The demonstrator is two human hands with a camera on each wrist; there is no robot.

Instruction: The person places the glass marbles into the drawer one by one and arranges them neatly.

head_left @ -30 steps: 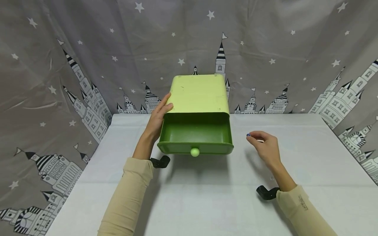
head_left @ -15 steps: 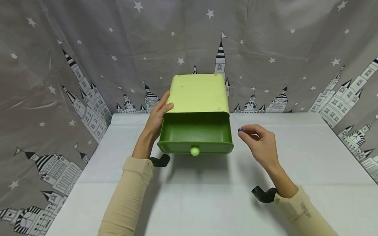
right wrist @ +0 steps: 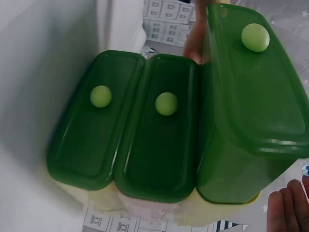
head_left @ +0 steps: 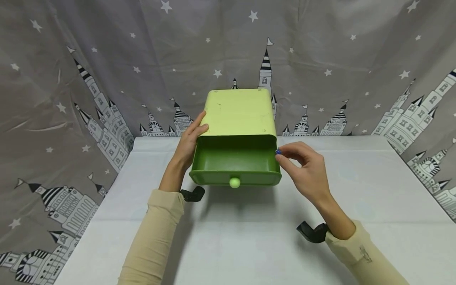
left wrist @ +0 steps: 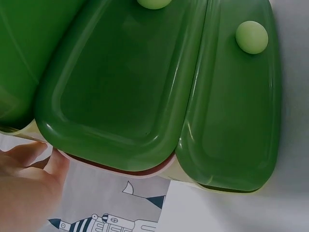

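A pale yellow-green drawer unit [head_left: 239, 113] stands on the white-covered table. Its dark green top drawer [head_left: 210, 178] is pulled out, its visible inside bare. Against the unit's left side rests my left hand [head_left: 186, 147], whose fingers touch the casing in the left wrist view. My right hand [head_left: 307, 171] pinches a small blue thing [head_left: 278, 152] between thumb and fingertips, at the drawer's right edge. In the right wrist view that thing, at the frame's edge, looks blue and white; its kind cannot be told. Below, the middle drawer [right wrist: 155, 145] and bottom drawer [right wrist: 89, 140] are pushed in.
Light green round knobs [head_left: 234, 183] stick out from the drawer fronts. A grey curtain [head_left: 142, 47] printed with castles and stars hangs behind the table [head_left: 242, 245]. Black wrist mounts [head_left: 313, 232] sit beside both beige sleeves.
My right hand has moved left with the small blue thing, from the side of the table up to the open drawer's right edge. The left hand and drawer unit have stayed put.
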